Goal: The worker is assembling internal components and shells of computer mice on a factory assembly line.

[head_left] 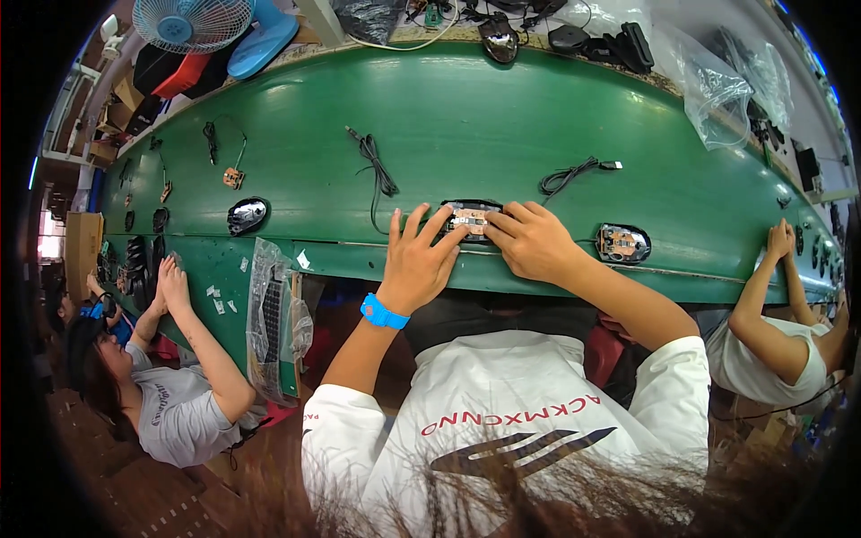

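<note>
Both my hands are on an open computer mouse (459, 205) lying on the green belt, a black shell with a tan circuit board (470, 221) inside. My left hand (414, 260), a blue watch at its wrist, grips the left end, thumb and fingertips at the board's edge. From the right, my right hand (538, 244) presses bent fingers on the board and shell. The fingers hide parts of both ends. A black cable (381, 176) lies beyond my left hand, its lower end running toward the mouse. Another bundled cable (567, 177) with a plug lies beyond my right hand.
A second open mouse (624, 243) with its board sits to the right. Leftward are a glossy mouse shell (248, 215) and a loose circuit board (233, 177). Bagged black parts (267, 314) lie at near left. Co-workers sit on both sides; a blue fan (193, 22) stands far left.
</note>
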`<state>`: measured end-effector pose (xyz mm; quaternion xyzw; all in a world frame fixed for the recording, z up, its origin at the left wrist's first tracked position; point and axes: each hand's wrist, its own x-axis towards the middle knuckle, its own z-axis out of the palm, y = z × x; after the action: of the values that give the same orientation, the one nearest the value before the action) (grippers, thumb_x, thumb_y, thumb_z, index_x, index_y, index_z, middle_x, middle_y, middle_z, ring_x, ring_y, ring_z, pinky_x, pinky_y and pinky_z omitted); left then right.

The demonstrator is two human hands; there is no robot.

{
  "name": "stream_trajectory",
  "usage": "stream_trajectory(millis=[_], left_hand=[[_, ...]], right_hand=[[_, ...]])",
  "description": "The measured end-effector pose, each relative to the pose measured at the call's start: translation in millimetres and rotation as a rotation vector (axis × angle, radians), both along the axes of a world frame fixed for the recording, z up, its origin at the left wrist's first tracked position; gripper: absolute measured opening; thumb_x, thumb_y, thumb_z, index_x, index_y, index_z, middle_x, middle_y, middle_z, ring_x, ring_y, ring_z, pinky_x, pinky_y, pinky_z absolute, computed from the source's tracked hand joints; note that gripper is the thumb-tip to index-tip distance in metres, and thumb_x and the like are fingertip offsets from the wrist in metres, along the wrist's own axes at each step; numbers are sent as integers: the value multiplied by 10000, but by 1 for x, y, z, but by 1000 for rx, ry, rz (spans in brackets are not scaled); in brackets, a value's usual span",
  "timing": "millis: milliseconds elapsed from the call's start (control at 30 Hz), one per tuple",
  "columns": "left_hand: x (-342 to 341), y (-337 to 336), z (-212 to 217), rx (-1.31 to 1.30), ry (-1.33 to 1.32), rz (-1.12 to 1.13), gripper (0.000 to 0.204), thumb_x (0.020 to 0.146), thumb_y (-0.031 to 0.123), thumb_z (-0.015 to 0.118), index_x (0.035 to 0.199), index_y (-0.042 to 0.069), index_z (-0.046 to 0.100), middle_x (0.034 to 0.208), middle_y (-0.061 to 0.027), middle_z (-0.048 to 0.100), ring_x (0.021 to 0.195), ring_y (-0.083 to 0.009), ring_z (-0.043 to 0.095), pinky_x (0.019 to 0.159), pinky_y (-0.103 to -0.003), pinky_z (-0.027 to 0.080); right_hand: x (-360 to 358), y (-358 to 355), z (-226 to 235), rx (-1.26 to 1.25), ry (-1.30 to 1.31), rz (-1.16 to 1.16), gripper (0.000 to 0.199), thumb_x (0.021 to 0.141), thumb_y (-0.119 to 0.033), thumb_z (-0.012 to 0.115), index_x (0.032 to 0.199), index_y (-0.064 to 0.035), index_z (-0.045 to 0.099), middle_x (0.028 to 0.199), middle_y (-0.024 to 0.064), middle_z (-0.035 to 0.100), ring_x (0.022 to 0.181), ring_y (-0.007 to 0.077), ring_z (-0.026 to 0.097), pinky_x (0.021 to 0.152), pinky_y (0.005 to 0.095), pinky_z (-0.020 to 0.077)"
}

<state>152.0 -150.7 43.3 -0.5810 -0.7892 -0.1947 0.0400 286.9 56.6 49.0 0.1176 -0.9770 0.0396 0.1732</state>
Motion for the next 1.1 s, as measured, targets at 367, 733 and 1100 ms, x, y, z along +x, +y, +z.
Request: stream_trajectory(millis=[367, 733, 1100], left_hand=[[6, 3, -1, 25, -64, -17, 404, 891, 157, 675, 1291, 210, 673, 1431, -96, 550, 1286, -373, 488, 1104, -629, 328], [12, 3, -4, 20, -43, 19, 442, 874, 130, 664, 1309, 208, 673, 1470, -101, 535, 1272, -380, 492, 1090, -612, 340], [16, 8, -5, 68, -41, 23, 416, 877, 134, 667, 1289, 196, 682, 1454, -105, 545, 1264, -381, 493, 1079, -601, 353]], right_hand=[[9, -2, 3, 29, -38, -51, 378, 767, -195, 707, 1117, -50, 713, 1192, 65, 669, 1028, 244, 587, 822, 361, 482], [16, -1, 2, -68, -48, -78, 439, 736, -180, 717, 1155, -54, 682, 1218, 69, 649, 1087, 260, 569, 866, 389, 480], [5, -1, 8, -85, -192, -129, 471, 702, -146, 706, 1170, -123, 659, 1117, 49, 637, 1009, 265, 572, 850, 398, 475]])
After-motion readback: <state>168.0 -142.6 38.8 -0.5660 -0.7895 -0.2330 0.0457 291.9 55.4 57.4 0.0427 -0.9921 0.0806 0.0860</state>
